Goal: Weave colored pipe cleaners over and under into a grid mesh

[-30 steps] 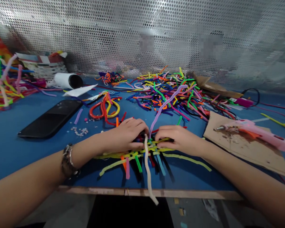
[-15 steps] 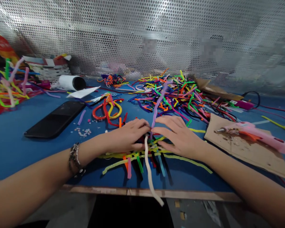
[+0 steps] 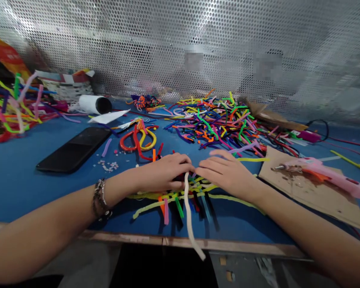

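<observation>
A woven lattice of pipe cleaners, mostly yellow-green strands crossed by colored ones, lies near the table's front edge. My left hand is closed on it from the left, fingertips curled over its middle. From under those fingertips a white pipe cleaner hangs down past the table edge. My right hand meets it from the right, fingers pinched on a purple pipe cleaner whose long end passes behind the hand to the right. Both hands hide the lattice's center and the exact grip points.
A pink glue gun rests on cardboard at right. Behind the hands spreads a heap of loose pipe cleaners. A black phone, small beads and red-yellow pipe cleaner loops lie at left, before a perforated metal panel.
The purple pipe cleaner stood upright between my hands; now its long end is bent over to the right. My right hand's fingers have closed in toward my left fingertips.
</observation>
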A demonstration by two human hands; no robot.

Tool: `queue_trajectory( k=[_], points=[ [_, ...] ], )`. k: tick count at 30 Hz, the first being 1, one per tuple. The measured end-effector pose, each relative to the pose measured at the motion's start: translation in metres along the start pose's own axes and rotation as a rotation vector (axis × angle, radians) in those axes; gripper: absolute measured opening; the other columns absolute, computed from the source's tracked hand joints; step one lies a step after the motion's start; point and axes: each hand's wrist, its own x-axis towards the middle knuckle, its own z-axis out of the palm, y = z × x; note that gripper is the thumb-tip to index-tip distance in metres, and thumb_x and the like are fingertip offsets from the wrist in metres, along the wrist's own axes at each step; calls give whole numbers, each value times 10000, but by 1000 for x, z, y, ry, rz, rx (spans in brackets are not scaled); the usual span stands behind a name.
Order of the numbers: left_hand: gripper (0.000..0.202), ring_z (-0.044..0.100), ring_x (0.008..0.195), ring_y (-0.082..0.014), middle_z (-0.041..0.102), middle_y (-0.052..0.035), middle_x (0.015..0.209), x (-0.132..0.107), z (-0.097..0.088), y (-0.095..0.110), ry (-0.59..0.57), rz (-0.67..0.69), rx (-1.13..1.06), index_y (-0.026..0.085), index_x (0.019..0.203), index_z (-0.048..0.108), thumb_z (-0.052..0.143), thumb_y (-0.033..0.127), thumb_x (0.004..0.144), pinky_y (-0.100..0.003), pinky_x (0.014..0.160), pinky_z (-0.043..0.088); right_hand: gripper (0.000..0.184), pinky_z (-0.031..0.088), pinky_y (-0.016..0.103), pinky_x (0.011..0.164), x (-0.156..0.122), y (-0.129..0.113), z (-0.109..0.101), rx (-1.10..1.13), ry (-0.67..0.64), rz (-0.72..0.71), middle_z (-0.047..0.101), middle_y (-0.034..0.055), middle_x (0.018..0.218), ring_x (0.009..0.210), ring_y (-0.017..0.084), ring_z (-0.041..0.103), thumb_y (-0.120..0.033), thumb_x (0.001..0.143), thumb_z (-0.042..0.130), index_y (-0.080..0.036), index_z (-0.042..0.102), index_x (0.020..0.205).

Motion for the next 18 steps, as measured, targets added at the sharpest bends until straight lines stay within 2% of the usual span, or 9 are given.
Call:
queue_trajectory(
  k=[2,4,10,14,18],
  points=[
    [250,461,982,-192,481,-89,1096,0,0,0,-5,-10,-17,155,1045,505,541,191,801,-326,912,332,325,411,271,700,0,3,2,76,-48,-15,630,48,821,708,134,557,-155,918,264,-167,589,926],
    [247,459,991,-193,481,-88,1100,0,-1,0,-7,-16,-40,157,1042,508,544,198,802,-323,907,332,329,418,246,642,-1,4,3,150,-91,11,621,52,824,684,134,552,-169,918,264,-165,593,917],
    [326,481,933,-173,522,-65,1019,-1,-5,4,1,-34,-116,146,1094,457,567,221,796,-293,855,355,331,415,212,652,-2,6,4,400,-172,114,600,57,840,736,123,555,-174,918,262,-152,593,929],
    [280,482,896,-166,527,-54,979,-1,-5,3,11,-28,-124,145,1037,469,576,214,787,-276,811,371,300,403,201,634,-3,6,6,536,-167,157,572,53,781,708,118,534,-185,911,300,-140,596,919],
    [214,472,925,-173,519,-64,1007,-2,-5,2,-3,1,-99,145,994,487,552,228,808,-288,827,367,286,387,202,613,-2,6,5,572,-204,189,533,39,740,674,116,504,-173,904,316,-146,599,869]
  ],
)
